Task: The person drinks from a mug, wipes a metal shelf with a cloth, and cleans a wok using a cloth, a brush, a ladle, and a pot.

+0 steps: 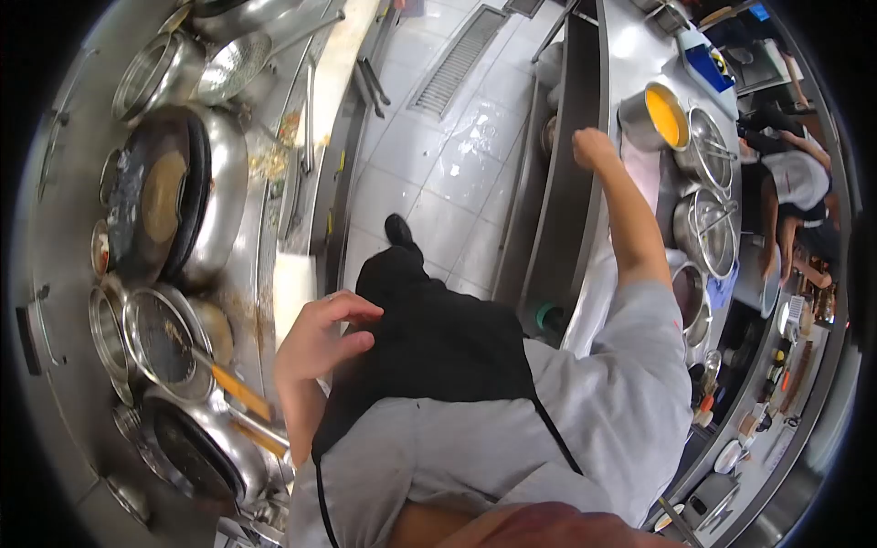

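My left hand (329,336) hangs beside the black apron (438,338), near the stove's front edge. Its thumb and fingers are apart, and nothing shows between them. My right hand (594,149) is stretched forward over the edge of the steel counter on the right, its fingers curled into a loose fist with nothing visible in it. Closest to that hand stands a steel pot (644,123) of orange-yellow liquid, apart from the fingers. A pale cloth (641,169) lies on the counter beside my right forearm.
On the left, the stove carries a large dark wok (151,196), a skimmer (235,68), a wire strainer (164,342) and another wok (192,447). Steel bowls (705,228) line the right counter. Co-workers (795,178) stand beyond it. The tiled floor (457,173) looks wet around a drain grate (459,59).
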### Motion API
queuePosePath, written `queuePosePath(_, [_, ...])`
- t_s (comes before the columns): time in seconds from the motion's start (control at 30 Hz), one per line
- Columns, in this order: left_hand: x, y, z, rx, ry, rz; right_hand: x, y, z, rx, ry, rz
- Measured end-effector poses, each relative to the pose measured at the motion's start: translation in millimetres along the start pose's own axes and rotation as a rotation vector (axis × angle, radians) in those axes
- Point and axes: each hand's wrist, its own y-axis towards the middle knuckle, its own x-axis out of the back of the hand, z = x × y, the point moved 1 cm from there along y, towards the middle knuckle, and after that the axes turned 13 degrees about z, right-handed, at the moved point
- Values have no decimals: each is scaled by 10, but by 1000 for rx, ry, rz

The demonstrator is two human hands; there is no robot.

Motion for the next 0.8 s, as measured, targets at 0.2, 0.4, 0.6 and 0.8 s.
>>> queuePosePath(0.2, [973,1148,-232,-19,19,131,10,-173,-38,126,222,-408])
queuePosePath(0.4, [1927,2521,-529,-150,55,276,168,-150,-15,86,277,-428])
queuePosePath(0.6, [2481,4083,-692,-195,69,467,318,-125,-25,80,285,-454])
queuePosePath(0.8, [2693,5755,-47,84,-194,443,326,-36,-100,54,309,-376])
